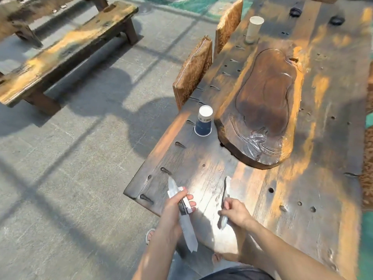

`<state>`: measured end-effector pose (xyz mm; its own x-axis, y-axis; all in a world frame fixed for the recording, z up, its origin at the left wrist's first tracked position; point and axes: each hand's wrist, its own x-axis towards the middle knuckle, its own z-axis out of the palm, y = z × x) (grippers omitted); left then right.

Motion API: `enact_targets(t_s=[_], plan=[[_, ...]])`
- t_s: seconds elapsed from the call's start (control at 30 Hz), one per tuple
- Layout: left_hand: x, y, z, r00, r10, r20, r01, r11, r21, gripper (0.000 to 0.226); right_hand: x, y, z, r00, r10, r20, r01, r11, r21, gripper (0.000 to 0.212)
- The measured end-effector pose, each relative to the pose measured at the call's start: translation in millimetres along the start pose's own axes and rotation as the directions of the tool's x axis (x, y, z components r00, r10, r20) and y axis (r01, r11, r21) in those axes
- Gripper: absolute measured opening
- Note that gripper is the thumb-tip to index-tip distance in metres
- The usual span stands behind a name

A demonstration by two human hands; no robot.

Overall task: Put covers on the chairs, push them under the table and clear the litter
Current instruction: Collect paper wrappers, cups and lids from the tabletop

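I stand at the near end of a long dark wooden table [302,178]. My left hand [175,207] is closed around a long silvery wrapper with a white and black label [184,221], held over the table's corner. My right hand [235,213] pinches a second thin silvery wrapper strip [226,190] above the tabletop. A blue and white paper cup [203,123] stands upside down near the left edge. A plain beige cup [253,29] stands farther along. Two chair backs in brown patterned covers [194,71] [229,24] rise against the table's left side.
A carved wooden tea tray [266,102] lies along the table's middle. Two dark round objects [295,12] [336,20] sit at the far end. A rough wooden bench [60,51] stands on the grey tiled floor to the left. My sandalled foot [150,235] shows below the table corner.
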<state>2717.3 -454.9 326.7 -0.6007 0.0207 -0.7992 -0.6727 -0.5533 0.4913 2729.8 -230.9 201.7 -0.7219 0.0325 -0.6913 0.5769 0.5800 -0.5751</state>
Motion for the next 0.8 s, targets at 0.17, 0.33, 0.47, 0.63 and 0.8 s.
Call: enact_targets(t_s=[0.17, 0.33, 0.47, 0.63, 0.8], plan=[[19.7, 57.1, -31.3, 0.996, -0.068, 0.065, 0.064, 0.996, 0.055, 0.008, -32.5, -83.4, 38.9, 0.984, -0.109, -0.145, 0.168, 0.847, 0.505, 0.040], [43.7, 118.3, -60.9, 0.985, -0.149, 0.087, 0.131, 0.973, 0.188, 0.036, -61.5, -185.4, 65.0, 0.945, -0.245, -0.216, 0.326, 0.751, 0.575, 0.030], [55.9, 161.8, -65.1, 0.972, -0.125, 0.200, 0.075, 0.969, 0.237, 0.066, -80.0, -248.9, 81.7, 0.931, -0.325, -0.166, 0.363, 0.779, 0.511, 0.027], [69.1, 186.9, -48.8, 0.964, -0.127, 0.235, 0.061, 0.961, 0.271, 0.066, -72.0, -290.9, 99.3, 0.902, -0.403, -0.159, 0.430, 0.875, 0.223, 0.022], [90.1, 210.8, -36.0, 0.953, -0.187, 0.239, 0.103, 0.940, 0.324, 0.062, -43.5, -312.1, 96.1, 0.894, -0.427, -0.135, 0.440, 0.893, 0.097, 0.016]])
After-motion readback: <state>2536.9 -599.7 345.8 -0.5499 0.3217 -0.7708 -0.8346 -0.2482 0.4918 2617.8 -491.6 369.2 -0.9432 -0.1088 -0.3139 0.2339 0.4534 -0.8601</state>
